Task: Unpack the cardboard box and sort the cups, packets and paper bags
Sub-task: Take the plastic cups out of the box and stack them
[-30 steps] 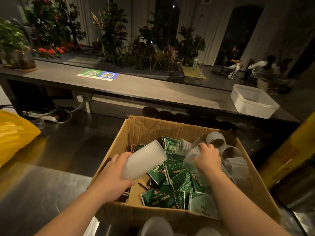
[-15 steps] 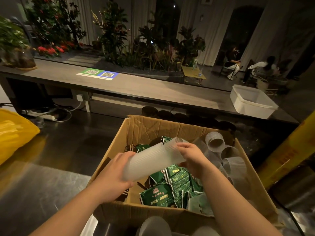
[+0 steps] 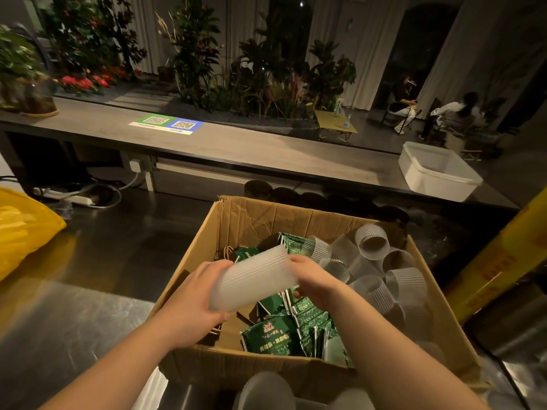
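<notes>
Two hands hold one stack of cups (image 3: 254, 281) just above the middle of the frame, over the open cardboard box (image 3: 266, 220). The stack lies tilted, its lower end toward the left, and it is a milky, translucent plastic with fine ribs running along its length. The left hand (image 3: 192, 306) curls round the lower left end, thumb underneath, and the right hand (image 3: 313, 279) closes over the upper right end, so both are clamped on the stack with its ribbed middle showing between them. In the right half of the box lie loose cups (image 3: 371, 245) of the same frosted, ribbed plastic, tumbled on their sides with round mouths facing various ways. Glossy green packets (image 3: 269, 335) with pale printing fill the box's centre, flat and overlapping. At the box's left side sit brown paper bags (image 3: 226, 253), of which mostly the twisted handles show. The box is creased brown corrugated card and stands on a brushed metal table (image 3: 74, 321) with a dull sheen. A yellow plastic bag (image 3: 23, 229) sits at the left edge of the frame, and a white rectangular tub (image 3: 438, 170) rests on a long grey counter (image 3: 236, 149) at upper right.
</notes>
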A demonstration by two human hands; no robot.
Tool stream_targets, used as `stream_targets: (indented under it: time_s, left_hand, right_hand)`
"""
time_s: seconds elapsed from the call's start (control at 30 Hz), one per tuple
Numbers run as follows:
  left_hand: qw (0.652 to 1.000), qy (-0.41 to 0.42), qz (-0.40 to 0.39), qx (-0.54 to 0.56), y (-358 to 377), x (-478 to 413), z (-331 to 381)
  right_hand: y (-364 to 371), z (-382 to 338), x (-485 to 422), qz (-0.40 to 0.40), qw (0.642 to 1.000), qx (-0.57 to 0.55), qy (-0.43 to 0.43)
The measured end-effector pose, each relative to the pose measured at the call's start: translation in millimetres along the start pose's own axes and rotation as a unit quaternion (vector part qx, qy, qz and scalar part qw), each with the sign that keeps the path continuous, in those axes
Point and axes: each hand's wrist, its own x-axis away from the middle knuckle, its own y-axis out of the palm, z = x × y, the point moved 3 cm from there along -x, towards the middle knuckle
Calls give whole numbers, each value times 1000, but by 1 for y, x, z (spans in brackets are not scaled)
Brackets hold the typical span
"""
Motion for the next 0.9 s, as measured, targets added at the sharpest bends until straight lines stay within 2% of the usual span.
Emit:
stream_targets:
  time_s: [0.1,0.13,0.2,0.27,0.33,0.37,0.47,0.53,0.6,0.63,0.67,0.73,0.9]
  left_hand:
    - [1000,-16,17,-4,-1,-1,-1]
    - [1000,-21,22,-3,-1,-1,-1]
    - [999,-27,26,-3,-1,0,-2]
    - [999,-31,25,-2,-1,0,-2]
    - [999,-31,27,-2,-2,-1,-1]
    - [999,-30,27,-3,-2,-1,-1]
    - [999,-33,19,-6,-2,-2,-1]
    - [999,-35,15,-7,-1,-2,-2]
    - [999,-36,13,-5,-1,-1,-2]
    - [999,-33,13,-5,-2,-1,-1]
    - [999,-31,11,-5,-2,-1,-1]
    - [1000,-26,6,-8,-3,-1,1]
    - [1000,-19,-8,-5,-1,0,1]
  right_hand:
    - [-25,-6,-3,171,985,-4,-34]
    - [-40,-5,-4,237,970,34,-44]
    - [-67,2,-2,308,922,233,-23]
    - [-79,15,0,285,868,405,24]
    - [-80,26,2,234,836,491,69]
    - [-78,30,3,216,831,507,77]
    - [-73,33,2,203,865,457,38]
    - [-71,26,4,205,907,369,-10]
    - [-67,14,11,192,966,159,-65]
    - [-63,7,16,174,980,43,-91]
    - [-58,0,21,150,981,-47,-112]
    - [-46,-9,26,110,976,-125,-142]
    - [-27,-14,26,84,976,-122,-161]
